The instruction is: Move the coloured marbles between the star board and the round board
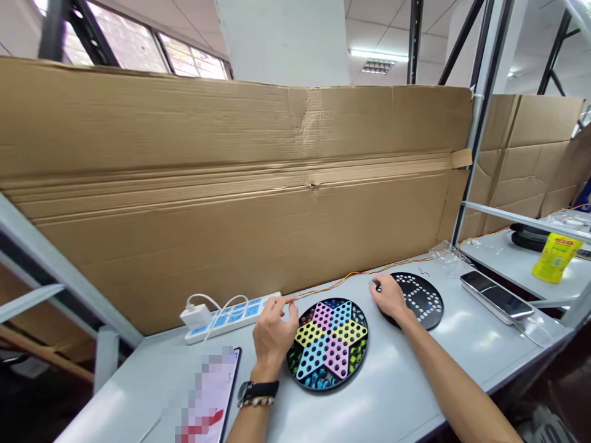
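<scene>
A round Chinese checkers board (pixel 344 332) lies on the table, with a pink, blue and yellow star and glass marbles around its black rim tray. My left hand (pixel 276 329) is beside its upper left edge, fingers bent, with a gap between thumb and index finger and nothing seen in them. To the right lies a black round disc (pixel 427 292) dotted with white spots. At this disc's left edge is my right hand (pixel 390 295), its fingertips pressed together. Whatever they pinch is too small or hidden to make out.
A white power strip (pixel 244 312) with a plugged-in charger (pixel 196 316) lies behind my left hand. A tablet (pixel 212 400), partly blurred, is at the front left. A phone on a white box (pixel 496 295) lies right. Cardboard (pixel 258 234) walls the back; a metal post (pixel 471 160) stands right.
</scene>
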A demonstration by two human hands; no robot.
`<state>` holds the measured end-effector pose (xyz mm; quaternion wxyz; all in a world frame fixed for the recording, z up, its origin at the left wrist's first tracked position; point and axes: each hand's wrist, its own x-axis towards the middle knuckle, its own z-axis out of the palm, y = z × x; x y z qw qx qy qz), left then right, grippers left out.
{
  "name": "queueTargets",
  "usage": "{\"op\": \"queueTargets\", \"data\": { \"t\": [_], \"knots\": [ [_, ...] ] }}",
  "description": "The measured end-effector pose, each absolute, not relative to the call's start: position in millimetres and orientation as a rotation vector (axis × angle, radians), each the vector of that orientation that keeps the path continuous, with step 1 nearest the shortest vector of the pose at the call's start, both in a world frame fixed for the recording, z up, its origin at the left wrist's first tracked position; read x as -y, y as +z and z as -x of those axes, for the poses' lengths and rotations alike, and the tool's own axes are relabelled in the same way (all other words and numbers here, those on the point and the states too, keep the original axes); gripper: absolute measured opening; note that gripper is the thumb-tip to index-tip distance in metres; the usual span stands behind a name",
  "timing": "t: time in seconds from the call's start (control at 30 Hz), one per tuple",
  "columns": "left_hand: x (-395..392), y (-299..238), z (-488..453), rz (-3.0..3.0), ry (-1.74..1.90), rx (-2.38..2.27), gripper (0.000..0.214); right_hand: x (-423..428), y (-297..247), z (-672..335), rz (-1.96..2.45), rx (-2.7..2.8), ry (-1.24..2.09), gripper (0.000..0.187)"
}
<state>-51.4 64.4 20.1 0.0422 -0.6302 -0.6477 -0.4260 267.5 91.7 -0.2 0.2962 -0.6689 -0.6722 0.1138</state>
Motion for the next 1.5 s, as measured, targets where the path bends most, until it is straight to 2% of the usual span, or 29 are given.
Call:
{"op": "queueTargets", "data": {
  "t": [0.1, 0.2, 0.33, 0.47, 0.67, 0.77, 0.93, 1.13, 1.37, 1.5],
  "knots": [
    [-64.6, 19.6, 51.3, 1.927, -1.308, 1.992, 0.02, -77.5, -5.3, -225.1, 1.428, 1.887, 0.359, 0.018],
    [-65.3, 18.9, 52.8, 1.925, -1.311, 1.998, 0.021, -56.9, -16.7, -166.4, 1.206, 2.053, 0.41, 0.018],
    [-66.8, 18.4, 55.5, 1.911, -1.318, 1.999, 0.02, -40.2, -29.5, -105.4, 1.144, 2.253, 0.309, 0.008],
    [-68.1, 18.0, 56.9, 1.916, -1.33, 1.976, 0.02, -36.5, -29.8, -92.7, 1.181, 2.262, 0.233, 0.007],
    [-70.0, 16.8, 58.9, 1.932, -1.346, 1.961, 0.021, -32.1, -16.6, -116.3, 1.169, 2.094, 0.394, 0.017],
    [-70.0, 17.3, 59.5, 1.929, -1.352, 1.964, 0.02, -39.1, -7.7, -144.3, 1.192, 1.955, 0.463, 0.015],
    [-68.6, 19.6, 55.9, 1.92, -1.376, 1.997, 0.02, -40.4, -1.5, -239.7, 1.231, 1.643, 0.51, 0.01],
    [-66.2, 22.8, 48.8, 1.946, -1.376, 2.003, 0.023, -6.1, -15.8, -343.2, 1.601, 1.574, 0.487, 0.009],
    [-65.6, 25.3, 48.0, 1.953, -1.342, 2.026, 0.023, 4.9, -17.1, -338.7, 1.847, 1.769, 0.557, 0.017],
    [-67.2, 22.6, 51.0, 1.947, -1.33, 2.036, 0.022, -0.5, -6.5, -328.9, 1.924, 1.827, 0.59, 0.014]
  ]
}}
